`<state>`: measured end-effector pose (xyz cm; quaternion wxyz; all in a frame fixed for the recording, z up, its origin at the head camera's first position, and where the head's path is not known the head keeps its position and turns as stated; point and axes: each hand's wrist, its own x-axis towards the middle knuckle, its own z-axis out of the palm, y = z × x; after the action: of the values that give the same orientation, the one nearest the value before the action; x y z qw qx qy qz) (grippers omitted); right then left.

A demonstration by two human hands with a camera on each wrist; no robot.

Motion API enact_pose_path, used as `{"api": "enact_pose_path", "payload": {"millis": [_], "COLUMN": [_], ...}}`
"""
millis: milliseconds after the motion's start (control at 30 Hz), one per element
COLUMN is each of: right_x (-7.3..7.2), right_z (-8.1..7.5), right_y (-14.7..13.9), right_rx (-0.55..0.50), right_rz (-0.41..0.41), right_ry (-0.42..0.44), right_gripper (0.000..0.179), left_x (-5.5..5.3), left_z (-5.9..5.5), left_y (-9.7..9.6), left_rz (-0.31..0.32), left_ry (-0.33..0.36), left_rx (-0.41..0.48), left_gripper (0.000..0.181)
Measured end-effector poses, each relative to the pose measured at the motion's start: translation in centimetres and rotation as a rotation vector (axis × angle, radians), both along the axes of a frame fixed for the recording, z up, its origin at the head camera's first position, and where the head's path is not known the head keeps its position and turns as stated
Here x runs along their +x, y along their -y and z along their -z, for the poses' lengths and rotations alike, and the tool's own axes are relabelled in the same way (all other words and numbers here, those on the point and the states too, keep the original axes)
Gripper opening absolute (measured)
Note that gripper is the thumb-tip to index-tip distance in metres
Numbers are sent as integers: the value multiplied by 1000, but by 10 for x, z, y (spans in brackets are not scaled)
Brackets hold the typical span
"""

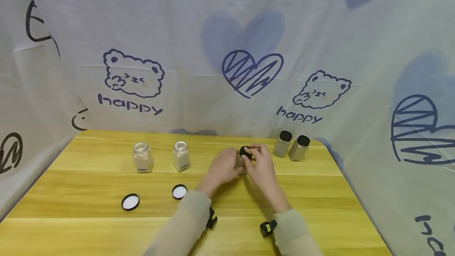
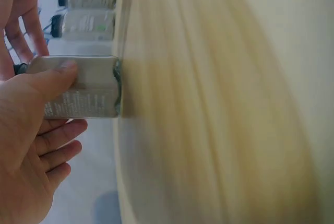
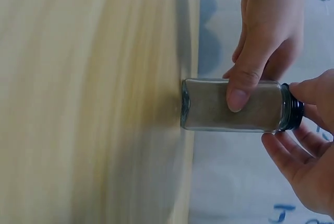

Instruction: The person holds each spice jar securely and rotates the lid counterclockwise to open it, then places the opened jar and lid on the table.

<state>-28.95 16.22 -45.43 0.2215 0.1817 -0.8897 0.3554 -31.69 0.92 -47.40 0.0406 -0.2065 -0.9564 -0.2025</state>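
Note:
A square glass jar (image 3: 209,106) of greyish-brown powder stands upright on the table, between both hands. My left hand (image 1: 224,166) grips its body, the thumb lying across the front face in both wrist views. My right hand (image 1: 261,167) pinches the black lid (image 3: 295,107) at the jar's mouth, thumb on one side and fingers on the other. In the right wrist view the lid sits on the neck. Printed white text shows on the glass in the left wrist view.
Two jars with black lids (image 1: 282,144) (image 1: 298,148) stand at the back right. At the left are two lidless jars, one (image 1: 143,158) further left and another jar (image 1: 181,156). Two upturned lids (image 1: 130,202) (image 1: 179,191) lie before them. A printed cloth (image 1: 192,102) hangs behind the table (image 1: 71,228).

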Motion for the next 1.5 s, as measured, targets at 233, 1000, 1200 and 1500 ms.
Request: {"api": "enact_pose_path", "payload": {"millis": [233, 1000, 1200, 1500], "right_x": [-3, -9, -11, -15], "right_z": [1, 6, 3, -2], "right_y": [30, 66, 65, 65], "right_rx": [-30, -114, -65, -40], "right_rz": [-13, 85, 71, 5], "right_ry": [31, 43, 14, 17], "right_gripper": [28, 28, 28, 28], "left_x": [6, 16, 14, 10], "left_z": [0, -2, -5, -3], "left_y": [24, 49, 49, 54], "left_rz": [-71, -136, -142, -138], "left_ry": [-161, -261, -226, -253], "left_rx": [-150, -130, -120, -106], "left_gripper": [57, 44, 45, 45]}}
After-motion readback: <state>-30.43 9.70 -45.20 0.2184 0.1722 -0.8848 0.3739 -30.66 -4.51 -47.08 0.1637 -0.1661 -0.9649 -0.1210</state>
